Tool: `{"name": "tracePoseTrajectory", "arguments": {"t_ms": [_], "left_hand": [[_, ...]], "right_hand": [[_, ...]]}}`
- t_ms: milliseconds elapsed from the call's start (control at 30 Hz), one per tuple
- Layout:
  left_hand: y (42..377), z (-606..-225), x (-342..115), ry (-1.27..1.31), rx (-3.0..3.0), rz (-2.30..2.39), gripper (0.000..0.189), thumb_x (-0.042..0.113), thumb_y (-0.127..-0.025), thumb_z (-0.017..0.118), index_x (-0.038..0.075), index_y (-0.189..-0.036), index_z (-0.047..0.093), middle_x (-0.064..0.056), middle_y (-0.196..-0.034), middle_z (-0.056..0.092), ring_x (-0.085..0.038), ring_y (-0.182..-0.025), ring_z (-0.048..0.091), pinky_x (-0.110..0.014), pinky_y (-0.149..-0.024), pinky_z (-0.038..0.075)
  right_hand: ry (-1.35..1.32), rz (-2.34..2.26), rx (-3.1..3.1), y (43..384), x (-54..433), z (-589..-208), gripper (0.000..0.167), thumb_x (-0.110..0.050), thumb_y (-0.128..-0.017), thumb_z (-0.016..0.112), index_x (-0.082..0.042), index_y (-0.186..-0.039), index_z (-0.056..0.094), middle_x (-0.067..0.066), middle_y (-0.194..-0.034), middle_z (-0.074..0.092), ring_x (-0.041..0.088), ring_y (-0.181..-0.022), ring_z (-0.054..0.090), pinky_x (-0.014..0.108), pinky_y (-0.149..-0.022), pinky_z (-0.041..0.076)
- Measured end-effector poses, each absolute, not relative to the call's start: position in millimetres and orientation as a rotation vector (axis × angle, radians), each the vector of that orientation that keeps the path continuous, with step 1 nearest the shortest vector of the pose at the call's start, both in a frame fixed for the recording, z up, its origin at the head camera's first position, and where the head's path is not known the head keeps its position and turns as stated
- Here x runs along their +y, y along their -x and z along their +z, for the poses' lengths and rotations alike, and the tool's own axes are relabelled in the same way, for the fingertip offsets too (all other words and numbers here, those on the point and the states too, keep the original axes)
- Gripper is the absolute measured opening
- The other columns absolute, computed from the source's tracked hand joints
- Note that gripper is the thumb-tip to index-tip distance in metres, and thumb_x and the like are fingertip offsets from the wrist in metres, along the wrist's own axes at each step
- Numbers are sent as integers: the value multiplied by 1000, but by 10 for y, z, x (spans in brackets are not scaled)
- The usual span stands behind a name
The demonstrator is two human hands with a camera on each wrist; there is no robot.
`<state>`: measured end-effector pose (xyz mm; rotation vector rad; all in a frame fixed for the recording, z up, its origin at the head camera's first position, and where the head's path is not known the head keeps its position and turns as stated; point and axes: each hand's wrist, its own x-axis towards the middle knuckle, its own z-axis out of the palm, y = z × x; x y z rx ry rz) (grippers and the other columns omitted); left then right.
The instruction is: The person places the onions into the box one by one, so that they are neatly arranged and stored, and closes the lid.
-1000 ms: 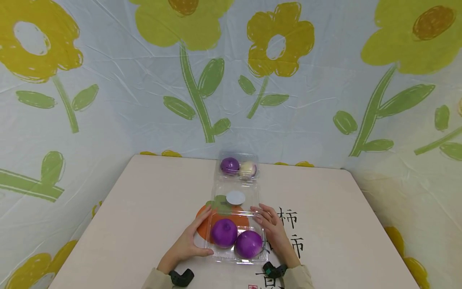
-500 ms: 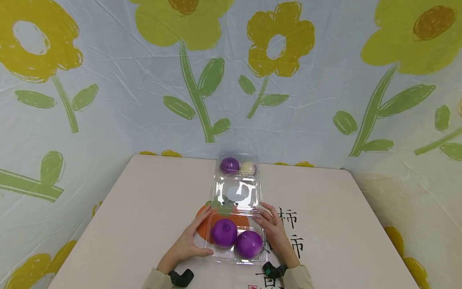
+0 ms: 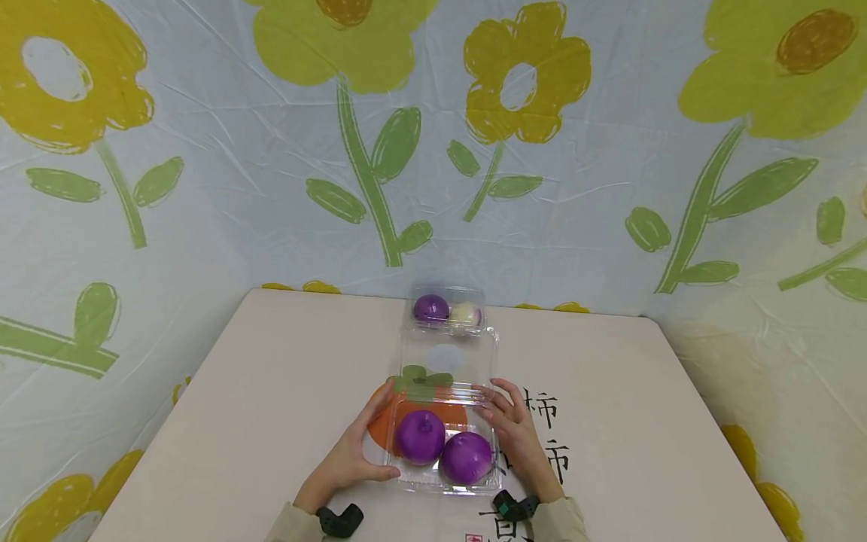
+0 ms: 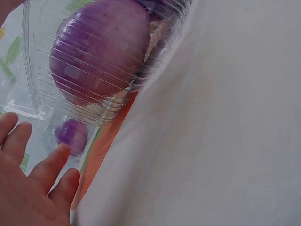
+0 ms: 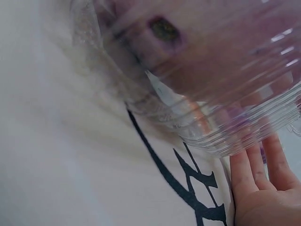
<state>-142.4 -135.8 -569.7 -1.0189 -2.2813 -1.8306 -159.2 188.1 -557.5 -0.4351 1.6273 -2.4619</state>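
Observation:
A hinged clear plastic container (image 3: 447,488) lies unfolded at the table's middle, two purple onions (image 3: 421,436) side by side in its near half. Its transparent lid (image 3: 416,348) leans away toward the back. Along the left side stretches my left hand (image 3: 355,448), thumb at the near corner and fingers toward the hinge; in the left wrist view its fingers are spread beside the plastic. At the right side near the hinge is my right hand (image 3: 515,429), its extended fingers against the container; its thumb is hidden. Behind the ribbed wall, the right wrist view shows an onion (image 5: 211,52).
A second clear container (image 3: 450,290) at the back edge holds a purple onion (image 3: 430,309) and a pale one (image 3: 465,314). The lid reaches close to it. The tablecloth (image 3: 298,369) has an orange persimmon print and black characters. A flowered sheet (image 3: 576,241) hangs behind.
The lid has tilted up from lying back and its white label has shifted farther away. My right fingers have moved slightly rightward; my left hand and the onions look unmoved.

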Motion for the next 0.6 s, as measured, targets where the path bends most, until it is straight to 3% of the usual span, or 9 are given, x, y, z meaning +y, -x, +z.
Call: {"name": "tracePoseTrajectory", "arguments": {"t_ms": [133, 267, 433, 600], "left_hand": [[1410, -5640, -1357, 1034, -2262, -1845, 128, 14, -62, 94, 1, -158, 10, -22, -163, 15, -45, -142, 28, -34, -119, 22], [1415, -5630, -1354, 1059, -2215, -1862, 129, 17, -63, 94, 0, -157, 9, -25, -161, 16, -46, -142, 28, -33, -119, 23], [1424, -5686, -1352, 1061, -2195, -1864, 130, 19, -62, 95, 0, -157, 9, -24, -160, 21, -44, -141, 31, -33, -119, 25], [1410, -5714, -1366, 1004, -2251, -1841, 127, 18, -62, 95, 4, -158, 13, -19, -157, 32, -32, -142, 36, -30, -118, 26]], "right_hand": [[457, -2491, 1587, 1588, 1886, -5586, 50, 8, -99, 46, -1, -144, 26, 29, -144, 42, 25, -124, 56, 35, -109, 42], [457, -2512, 1567, 1585, 1888, -5603, 43, 9, -98, 47, -5, -136, 34, 23, -140, 49, 24, -123, 58, 34, -109, 42], [514, -2552, 1532, 1589, 1879, -5626, 36, 12, -97, 48, 1, -129, 36, 22, -136, 52, 24, -125, 55, 36, -109, 42], [517, -2535, 1567, 1583, 1881, -5614, 30, 10, -97, 49, -9, -119, 49, 10, -131, 60, 20, -124, 57, 36, -106, 45]]}}
